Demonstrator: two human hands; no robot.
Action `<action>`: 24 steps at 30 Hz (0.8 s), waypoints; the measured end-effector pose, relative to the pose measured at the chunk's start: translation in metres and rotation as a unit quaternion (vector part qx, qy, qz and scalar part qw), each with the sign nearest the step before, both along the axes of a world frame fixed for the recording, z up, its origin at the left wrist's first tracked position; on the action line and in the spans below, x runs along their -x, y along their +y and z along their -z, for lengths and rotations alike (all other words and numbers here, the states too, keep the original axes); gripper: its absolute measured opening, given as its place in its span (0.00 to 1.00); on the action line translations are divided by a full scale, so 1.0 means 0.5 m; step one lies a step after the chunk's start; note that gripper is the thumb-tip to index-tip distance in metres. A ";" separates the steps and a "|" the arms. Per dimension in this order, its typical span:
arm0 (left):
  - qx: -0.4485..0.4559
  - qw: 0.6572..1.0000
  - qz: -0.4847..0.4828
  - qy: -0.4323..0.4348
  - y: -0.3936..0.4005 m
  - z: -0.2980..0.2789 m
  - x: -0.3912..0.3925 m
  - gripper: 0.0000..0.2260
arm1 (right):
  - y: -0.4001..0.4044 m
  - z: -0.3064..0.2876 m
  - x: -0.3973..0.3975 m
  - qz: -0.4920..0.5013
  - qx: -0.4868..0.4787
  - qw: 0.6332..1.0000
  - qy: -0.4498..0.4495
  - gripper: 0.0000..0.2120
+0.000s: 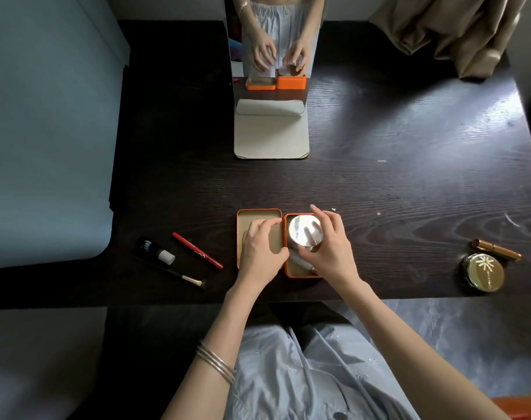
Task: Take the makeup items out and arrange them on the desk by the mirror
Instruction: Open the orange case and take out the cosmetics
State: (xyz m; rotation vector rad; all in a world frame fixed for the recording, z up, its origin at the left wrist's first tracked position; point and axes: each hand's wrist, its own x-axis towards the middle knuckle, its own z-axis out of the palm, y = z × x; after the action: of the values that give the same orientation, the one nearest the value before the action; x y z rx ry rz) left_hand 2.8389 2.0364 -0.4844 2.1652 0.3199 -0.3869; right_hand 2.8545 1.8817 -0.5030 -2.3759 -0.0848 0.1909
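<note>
**Compact coming out of the tin**

Right hand (328, 247), nearest the lens with the left: fingers curled round a round mirrored compact (305, 230), pinching it at the rim over the orange tin (300, 272). Whether it has cleared the tin's wall, cannot tell. Left hand (262, 245) rests on the tin's lid (258, 213), which lies open-side-up just beside the tin; fingers bent, thumb at the tin's edge, apparently steadying.

One slim pale item (302, 263) shows in the tin under the compact.

Outward on the tabletop (379, 183): left, a black tube with white cap (156, 250), a red pencil (197, 251), a thin brush (179, 275). Far right, a gold compact (482, 272) and gold tube (496, 250). Mirror (270, 40) stands at the far side, well apart from all items.

Risks, as judged: glossy top and a rim-only hold could let the compact slip back into the tin. Lifting at a tilt might drag the tin if the left hand eases.
</note>
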 end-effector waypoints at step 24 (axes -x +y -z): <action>-0.130 0.972 0.184 -0.067 -0.064 0.004 -0.038 0.18 | -0.148 0.024 -0.035 0.149 -0.013 0.988 0.023 0.37</action>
State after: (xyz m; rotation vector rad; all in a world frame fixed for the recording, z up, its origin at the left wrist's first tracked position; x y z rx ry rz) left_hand 2.8578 2.0044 -0.4861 2.4994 -0.1192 -0.4198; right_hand 2.8720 1.8077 -0.5150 -2.3229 0.2870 0.0989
